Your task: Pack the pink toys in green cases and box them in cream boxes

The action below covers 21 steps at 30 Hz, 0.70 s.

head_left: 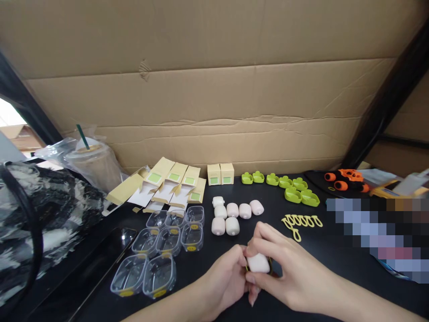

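Observation:
Between both hands sits a small pale rounded block (258, 264), with a thin dark-green edge showing around it. My left hand (229, 273) is closed round its left side and underneath. From the right, my right hand (290, 261) pinches the block with its thumb and fingers. What lies beneath the block is mostly hidden by the fingers. Just beyond the hands stand several similar white and pinkish blocks (232, 226), each with a small nub. Thin yellow loops (296, 235) lie to the right, and green flower-topped holders (293, 195) stand behind them.
Several clear plastic cups (159, 275) with yellow tabs stand at left. Opened cartons (161, 172) lie behind them, beside two closed boxes (227, 173). A phone (97, 264), a bagged drink (94, 163) and an orange-black toy (348, 179) flank the area. Cardboard (214, 98) walls the back.

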Available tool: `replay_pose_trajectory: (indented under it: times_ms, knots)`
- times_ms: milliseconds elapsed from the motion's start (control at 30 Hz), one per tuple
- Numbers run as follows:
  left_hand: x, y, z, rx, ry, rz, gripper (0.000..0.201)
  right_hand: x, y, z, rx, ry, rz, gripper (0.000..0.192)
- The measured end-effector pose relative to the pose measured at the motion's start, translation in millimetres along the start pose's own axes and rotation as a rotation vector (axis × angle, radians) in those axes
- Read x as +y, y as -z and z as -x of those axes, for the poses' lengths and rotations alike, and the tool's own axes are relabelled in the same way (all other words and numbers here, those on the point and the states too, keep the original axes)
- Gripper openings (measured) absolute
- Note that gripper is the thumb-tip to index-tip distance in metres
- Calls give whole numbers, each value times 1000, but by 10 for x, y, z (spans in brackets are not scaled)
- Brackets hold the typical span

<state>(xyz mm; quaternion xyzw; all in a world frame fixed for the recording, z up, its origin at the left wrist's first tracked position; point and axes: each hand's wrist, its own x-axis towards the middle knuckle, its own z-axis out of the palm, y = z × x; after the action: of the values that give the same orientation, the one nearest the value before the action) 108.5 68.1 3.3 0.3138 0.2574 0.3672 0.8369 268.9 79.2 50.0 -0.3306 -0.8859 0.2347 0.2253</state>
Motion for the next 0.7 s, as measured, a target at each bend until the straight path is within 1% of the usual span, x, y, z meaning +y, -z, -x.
replay_pose_trajectory:
  times_ms: [167,367,467,567,633,700]
  knots:
    - [-15,32,-13,-4,19,-4,17,55,-11,-4,37,9,-30,14]
    - [-16,37,-15,12,14,-8,15,157,-30,-37,105,133,-100,20]
    - [-40,6,-9,16,4,-21,16,175,-84,-33,179,173,-114,24]
    - [-83,-6,-20,27,-43,-40,22,176,-140,-20,264,206,-104,25]
    - [-99,6,-29,17,-70,-48,25,178,-147,-13,265,195,-100,24]
    - [-90,24,-28,-7,-75,-48,26,185,-119,-12,212,149,-117,28]
